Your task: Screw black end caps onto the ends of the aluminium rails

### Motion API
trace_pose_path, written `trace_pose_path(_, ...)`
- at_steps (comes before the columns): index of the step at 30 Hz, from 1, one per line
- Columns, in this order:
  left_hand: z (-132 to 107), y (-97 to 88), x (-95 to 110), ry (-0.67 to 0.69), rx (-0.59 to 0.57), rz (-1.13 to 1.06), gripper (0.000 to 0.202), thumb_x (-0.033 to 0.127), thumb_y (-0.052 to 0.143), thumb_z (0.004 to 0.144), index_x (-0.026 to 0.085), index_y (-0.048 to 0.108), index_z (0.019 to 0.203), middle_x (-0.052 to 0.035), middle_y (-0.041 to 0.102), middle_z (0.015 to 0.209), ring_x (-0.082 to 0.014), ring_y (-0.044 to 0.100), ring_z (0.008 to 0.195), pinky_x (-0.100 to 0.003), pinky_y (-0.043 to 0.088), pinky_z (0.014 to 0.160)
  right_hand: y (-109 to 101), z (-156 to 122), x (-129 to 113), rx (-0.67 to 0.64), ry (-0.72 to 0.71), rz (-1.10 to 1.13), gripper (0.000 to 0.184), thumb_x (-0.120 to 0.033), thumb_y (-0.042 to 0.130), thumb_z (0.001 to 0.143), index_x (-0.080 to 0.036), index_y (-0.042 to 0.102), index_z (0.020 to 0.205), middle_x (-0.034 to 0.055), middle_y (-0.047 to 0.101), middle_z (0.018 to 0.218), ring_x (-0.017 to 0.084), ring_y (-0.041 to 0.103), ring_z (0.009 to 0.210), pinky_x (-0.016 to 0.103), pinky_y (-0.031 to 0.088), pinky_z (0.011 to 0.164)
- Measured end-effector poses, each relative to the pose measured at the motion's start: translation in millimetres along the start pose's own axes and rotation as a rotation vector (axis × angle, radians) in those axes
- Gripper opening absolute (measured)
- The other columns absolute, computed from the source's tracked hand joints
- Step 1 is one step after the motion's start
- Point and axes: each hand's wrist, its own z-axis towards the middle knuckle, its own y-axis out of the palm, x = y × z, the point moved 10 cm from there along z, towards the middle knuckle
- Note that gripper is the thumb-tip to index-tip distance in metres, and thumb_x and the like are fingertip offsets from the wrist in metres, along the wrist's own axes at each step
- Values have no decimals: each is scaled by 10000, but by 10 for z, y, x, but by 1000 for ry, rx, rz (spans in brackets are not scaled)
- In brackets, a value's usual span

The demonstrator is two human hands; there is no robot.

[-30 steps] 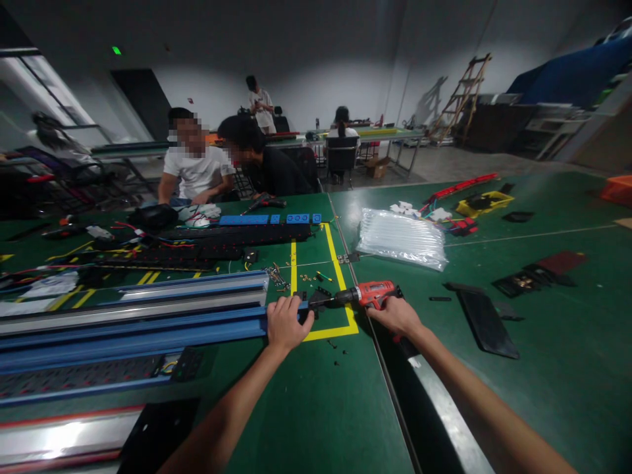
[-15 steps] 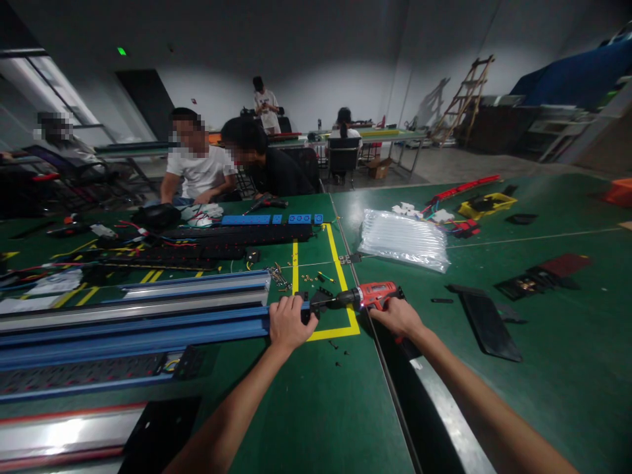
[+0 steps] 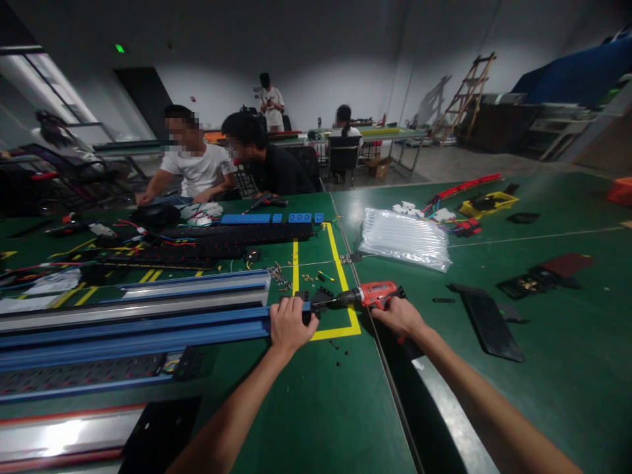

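My left hand (image 3: pixel 289 324) is closed over the right end of a long blue metal rail (image 3: pixel 133 321) that lies across the green table (image 3: pixel 320 408). Its fingers press a small black end piece (image 3: pixel 309 308) against the rail's end. My right hand (image 3: pixel 401 316) grips the handle of a red cordless drill (image 3: pixel 371 295), held level. The drill's bit points left and meets the black end piece. Small screws (image 3: pixel 316 278) lie loose inside a yellow taped rectangle (image 3: pixel 340 276) just beyond the hands.
More rails and black socket strips (image 3: pixel 232 237) fill the table's left half. A clear plastic packet (image 3: pixel 402 238), black plates (image 3: pixel 486 322) and a yellow tray (image 3: pixel 486 203) lie to the right. Two people sit at the far side; others work at a table behind them.
The hands and the drill stay almost in place. My left fingers have shifted slightly along the rail's end. The seated person in white has reached an arm out to the left.
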Motion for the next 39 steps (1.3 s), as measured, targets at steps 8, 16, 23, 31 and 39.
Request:
trace_pose_path(8,1,17,-11,-10,-12,1,224,399,523,805,193,553,887,-97,610,867,-280,508,869,-419,309,746,16,4,-5,-11,9,-16,481,-629,531,748,-174,645,640,75,645,632,191,578,545,291,379,516)
trace_pose_path(16,51,26,-13,-18,-30,9,204,387,533,802,198,567,872,-104,612,851,-281,498,864,-418,313,753,-5,25,-4,11,8,-28,348,-480,527,766,-168,634,657,70,641,642,177,565,553,279,376,524)
trace_pose_path(23,64,24,-14,-21,-31,19,196,386,522,806,200,550,862,-97,597,837,-281,510,868,-414,319,756,9,36,-12,-15,6,-35,331,-457,514,773,-169,621,652,70,639,648,173,567,556,271,366,519)
trace_pose_path(31,73,34,-14,-12,-33,15,191,380,515,819,196,546,861,-97,597,832,-277,513,867,-412,324,756,-10,32,-18,4,8,-34,320,-459,531,768,-171,625,667,72,644,653,189,590,581,274,380,526)
trace_pose_path(39,52,15,-13,-14,-22,8,193,378,513,815,194,553,859,-99,597,829,-277,508,847,-411,321,740,17,34,-17,1,-12,4,374,-536,551,735,-185,610,618,42,617,595,168,549,510,281,374,502)
